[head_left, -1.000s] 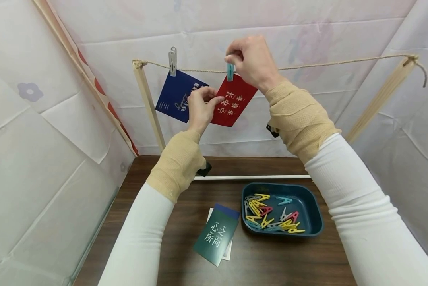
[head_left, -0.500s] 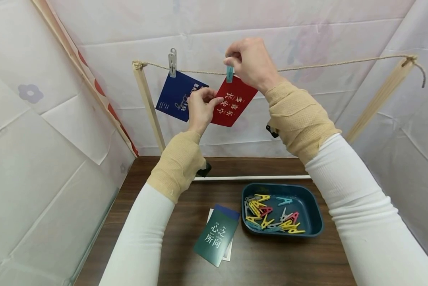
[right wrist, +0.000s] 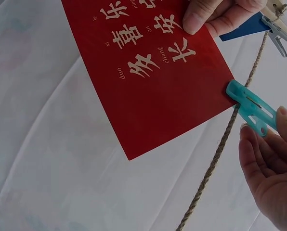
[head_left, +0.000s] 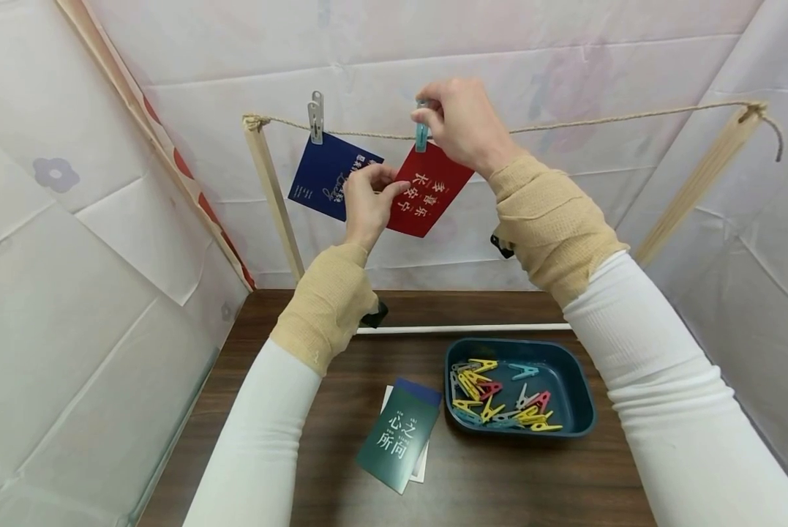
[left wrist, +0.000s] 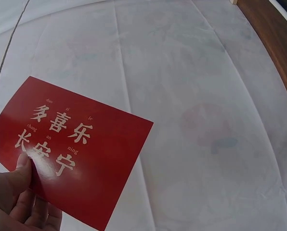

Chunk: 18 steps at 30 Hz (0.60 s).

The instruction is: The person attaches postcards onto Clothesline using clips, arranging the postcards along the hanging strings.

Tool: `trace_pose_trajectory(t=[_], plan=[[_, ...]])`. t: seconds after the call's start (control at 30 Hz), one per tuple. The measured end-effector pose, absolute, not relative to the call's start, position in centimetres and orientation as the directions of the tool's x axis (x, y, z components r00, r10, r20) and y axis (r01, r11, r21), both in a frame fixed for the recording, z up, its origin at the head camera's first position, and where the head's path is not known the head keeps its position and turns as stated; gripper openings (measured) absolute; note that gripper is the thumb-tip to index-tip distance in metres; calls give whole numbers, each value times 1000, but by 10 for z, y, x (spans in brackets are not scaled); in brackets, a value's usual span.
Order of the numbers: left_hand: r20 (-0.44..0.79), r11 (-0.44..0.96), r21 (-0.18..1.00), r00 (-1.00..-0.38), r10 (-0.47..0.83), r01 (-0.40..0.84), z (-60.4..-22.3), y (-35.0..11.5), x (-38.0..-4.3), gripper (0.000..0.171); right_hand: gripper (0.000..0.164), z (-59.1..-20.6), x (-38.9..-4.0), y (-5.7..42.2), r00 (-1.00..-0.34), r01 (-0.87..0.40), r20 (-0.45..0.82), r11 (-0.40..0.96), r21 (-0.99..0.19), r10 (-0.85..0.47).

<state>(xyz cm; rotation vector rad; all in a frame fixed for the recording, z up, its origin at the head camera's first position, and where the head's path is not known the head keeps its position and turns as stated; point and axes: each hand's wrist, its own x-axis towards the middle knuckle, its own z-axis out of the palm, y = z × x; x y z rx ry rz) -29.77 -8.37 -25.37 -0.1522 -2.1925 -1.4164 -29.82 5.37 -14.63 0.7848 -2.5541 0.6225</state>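
My left hand (head_left: pixel 369 197) pinches the lower left edge of a red card (left wrist: pixel 100 159) with white Chinese characters, thumb on its printed face. At the card's upper corner, a teal clothespin (right wrist: pixel 254 107) sits over both the card and the twine (right wrist: pixel 215 163). My right hand (head_left: pixel 466 121) holds that clothespin by its handle end, thumb on one leg and fingers by the other. Left of it, a dark blue card (head_left: pixel 324 176) hangs tilted from the twine under a grey clothespin (head_left: pixel 316 121); my left hand covers part of its right side.
Wooden posts (head_left: pixel 271 197) at both sides carry the twine. On the dark wood table (head_left: pixel 249 410) stands a dark teal tub (head_left: pixel 581 388) with several coloured clothespins. A green card (head_left: pixel 400 439) lies over other cards left of it. White cloth (head_left: pixel 380 66) hangs behind.
My right hand and the teal clothespin have come down slightly, and the twine dips a little with them. My left hand keeps its hold on the red card.
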Motion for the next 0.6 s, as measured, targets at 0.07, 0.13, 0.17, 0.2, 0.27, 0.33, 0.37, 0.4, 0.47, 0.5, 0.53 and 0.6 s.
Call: trace_pose_trajectory(t=[0.07, 0.13, 0.17, 0.2, 0.27, 0.33, 0.37, 0.4, 0.47, 0.5, 0.53, 0.6], plan=[[484, 446, 816, -856, -182, 367, -254, -84, -298, 15, 30, -147, -298, 53, -773, -592, 476, 747, -301, -421], [489, 447, 814, -853, -182, 371, -254, -85, -298, 15, 30, -147, -298, 53, -773, -594, 476, 743, -309, -419], [491, 447, 813, -852, -182, 373, -254, -85, -298, 15, 29, -148, -298, 53, -771, -596, 479, 741, -310, -420], [492, 446, 813, -852, -181, 375, -254, -85, -297, 15, 29, -148, -298, 53, -770, -597, 480, 741, -308, -420], [497, 447, 810, -848, -181, 380, -254, -85, -297, 15, 29, -148, -298, 53, -766, -600, 484, 740, -305, -422], [501, 446, 809, -846, -180, 384, -254, -85, -297, 15, 30, -149, -298, 53, -764, -604, 486, 736, -306, -425], [500, 445, 810, -847, -180, 383, -254, -85, -297, 16, 31, -148, -298, 54, -764, -604, 485, 735, -307, -426], [501, 444, 809, -846, -180, 385, -254, -85, -297, 16, 33, -148, -298, 54, -766, -603, 482, 735, -309, -426], [502, 444, 808, -846, -178, 386, -254, -86, -297, 16, 35, -149, -298, 54, -769, -602, 476, 734, -314, -427], [500, 443, 810, -848, -178, 385, -255, -86, -297, 16, 36, -149, -298, 54, -772, -600, 472, 734, -318, -427], [497, 440, 812, -849, -176, 384, -255, -86, -297, 16, 37, -149, -298, 54, -774, -599, 468, 734, -321, -427], [492, 432, 817, -853, -174, 382, -256, -86, -297, 17, 39, -149, -298, 54, -777, -598, 461, 733, -324, -429]])
